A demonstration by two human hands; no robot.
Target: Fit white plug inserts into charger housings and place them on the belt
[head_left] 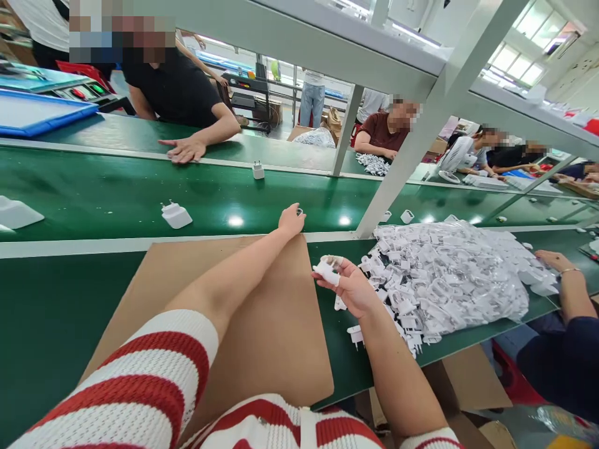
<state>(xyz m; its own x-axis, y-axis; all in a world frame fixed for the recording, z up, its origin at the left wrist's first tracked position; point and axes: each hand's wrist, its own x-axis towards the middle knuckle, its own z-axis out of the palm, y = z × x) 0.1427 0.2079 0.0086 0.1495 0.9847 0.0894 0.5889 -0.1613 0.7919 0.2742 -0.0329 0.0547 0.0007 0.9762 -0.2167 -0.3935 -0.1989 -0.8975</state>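
Observation:
My left hand (292,221) reaches out over the near edge of the green conveyor belt (224,187). Its fingers are curled together around a small pale thing that they mostly hide. Nearer to me, my right hand (353,288) is closed on a white plastic plug piece (324,269), with white coverings on some fingertips. Just right of that hand spreads a large heap of white plug pieces (435,274), partly under clear plastic. On the belt, left of my left hand, lies a white two-pin charger (176,215); another white charger (258,170) stands farther across.
A brown cardboard sheet (271,337) lies beneath my left arm. A slanted metal post (402,156) rises beside the heap. Across the belt, a person in black rests a hand (187,149) on the far ledge. Another person's hand (552,260) touches the heap's right side.

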